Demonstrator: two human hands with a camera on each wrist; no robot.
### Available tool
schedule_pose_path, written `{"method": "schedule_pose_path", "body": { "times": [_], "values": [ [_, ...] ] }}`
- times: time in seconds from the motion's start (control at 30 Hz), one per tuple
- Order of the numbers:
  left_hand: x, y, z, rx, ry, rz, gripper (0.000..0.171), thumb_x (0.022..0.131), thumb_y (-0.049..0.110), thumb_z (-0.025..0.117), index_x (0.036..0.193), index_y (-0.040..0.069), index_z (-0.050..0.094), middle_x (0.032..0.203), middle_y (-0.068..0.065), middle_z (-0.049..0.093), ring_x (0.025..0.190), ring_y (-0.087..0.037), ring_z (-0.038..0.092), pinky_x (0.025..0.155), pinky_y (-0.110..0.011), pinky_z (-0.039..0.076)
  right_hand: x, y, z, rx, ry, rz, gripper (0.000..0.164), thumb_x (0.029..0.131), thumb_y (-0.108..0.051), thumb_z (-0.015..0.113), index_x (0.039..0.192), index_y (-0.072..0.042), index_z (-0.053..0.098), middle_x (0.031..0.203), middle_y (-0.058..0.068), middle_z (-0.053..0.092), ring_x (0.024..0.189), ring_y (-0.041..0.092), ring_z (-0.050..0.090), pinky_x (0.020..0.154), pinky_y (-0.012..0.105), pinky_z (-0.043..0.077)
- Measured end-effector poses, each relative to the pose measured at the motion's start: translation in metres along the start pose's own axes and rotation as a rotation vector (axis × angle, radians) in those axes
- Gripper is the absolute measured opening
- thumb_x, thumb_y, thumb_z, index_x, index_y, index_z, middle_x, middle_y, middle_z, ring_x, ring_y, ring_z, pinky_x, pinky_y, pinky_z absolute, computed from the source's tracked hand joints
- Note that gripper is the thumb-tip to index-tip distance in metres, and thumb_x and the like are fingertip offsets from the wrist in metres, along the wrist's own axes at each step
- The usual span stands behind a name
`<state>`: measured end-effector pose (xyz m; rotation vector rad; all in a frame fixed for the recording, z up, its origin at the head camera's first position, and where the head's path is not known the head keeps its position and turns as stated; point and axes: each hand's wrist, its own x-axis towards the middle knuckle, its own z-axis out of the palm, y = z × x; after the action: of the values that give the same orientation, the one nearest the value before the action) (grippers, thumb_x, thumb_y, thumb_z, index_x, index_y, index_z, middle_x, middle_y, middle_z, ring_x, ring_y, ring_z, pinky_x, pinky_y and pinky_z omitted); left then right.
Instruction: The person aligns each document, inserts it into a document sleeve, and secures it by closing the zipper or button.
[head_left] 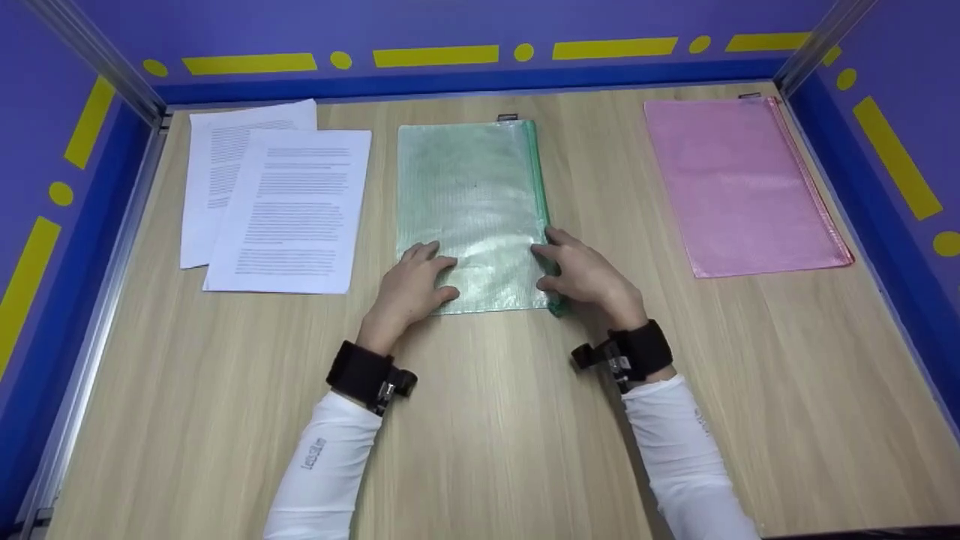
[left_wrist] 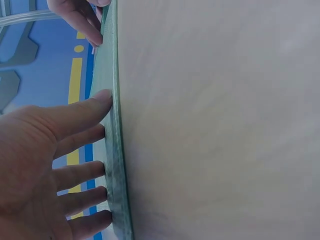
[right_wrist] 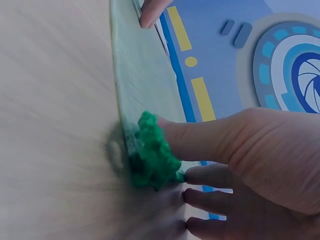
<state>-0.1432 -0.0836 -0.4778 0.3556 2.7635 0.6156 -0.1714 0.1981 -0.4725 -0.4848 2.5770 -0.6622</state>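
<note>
A translucent green zip pouch (head_left: 474, 196) lies flat on the wooden table, its green zipper edge (head_left: 538, 169) on the right. My left hand (head_left: 409, 291) rests on its lower left part, fingers spread. On the lower right, by the zipper, my right hand (head_left: 591, 274) touches the pouch with loosely bent fingers. The left wrist view shows the thumb and fingertips of the left hand (left_wrist: 40, 150) against the pouch's edge. A bunched green piece (right_wrist: 152, 155) at the zipper's near end partly hides the right hand's thumb (right_wrist: 205, 140) in the right wrist view.
Two overlapping stacks or sheets of printed paper (head_left: 296, 214) lie at the left. Over on the right is a pink zip pouch (head_left: 742, 187). Purple and blue panels with yellow marks (head_left: 435, 56) wall in the back and both sides of the table (head_left: 495, 420).
</note>
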Motion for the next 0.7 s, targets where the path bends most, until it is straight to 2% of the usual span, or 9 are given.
{"method": "schedule_pose_path", "body": {
  "times": [0.27,0.43,0.57,0.7],
  "values": [
    [0.004,-0.005,0.000,-0.051,0.042,-0.007,0.051,0.092,0.034,0.068,0.137,0.012,0.060,0.158,-0.017,0.038,0.150,-0.037,0.029,0.118,-0.054,0.035,0.002,0.001,0.005,-0.010,0.034,-0.023,0.056,0.099,-0.024,0.059,0.151,-0.010,0.042,0.166,0.022,0.013,0.154,0.040,0.013,0.124,0.053,0.021],
    [0.002,-0.012,-0.002,-0.105,0.096,-0.025,0.045,0.096,0.032,0.063,0.135,0.010,0.061,0.154,-0.019,0.043,0.147,-0.037,0.035,0.120,-0.050,0.033,0.003,0.002,0.005,-0.024,0.048,-0.041,0.055,0.100,-0.024,0.058,0.150,-0.009,0.042,0.165,0.023,0.014,0.154,0.041,0.014,0.124,0.053,0.022],
    [-0.006,-0.025,-0.011,-0.123,0.169,-0.052,0.041,0.097,0.030,0.061,0.133,0.009,0.062,0.150,-0.021,0.048,0.143,-0.038,0.041,0.118,-0.051,0.035,0.003,0.002,0.005,-0.027,0.051,-0.048,0.055,0.100,-0.023,0.058,0.150,-0.009,0.042,0.165,0.023,0.015,0.153,0.041,0.015,0.123,0.053,0.023],
    [-0.019,-0.044,-0.023,-0.133,0.272,-0.079,0.037,0.098,0.026,0.060,0.129,0.006,0.063,0.145,-0.023,0.052,0.138,-0.041,0.045,0.115,-0.053,0.037,0.003,0.001,0.006,-0.034,0.051,-0.052,0.055,0.100,-0.022,0.058,0.150,-0.008,0.042,0.165,0.023,0.016,0.154,0.041,0.015,0.124,0.052,0.023]
  ]
}}
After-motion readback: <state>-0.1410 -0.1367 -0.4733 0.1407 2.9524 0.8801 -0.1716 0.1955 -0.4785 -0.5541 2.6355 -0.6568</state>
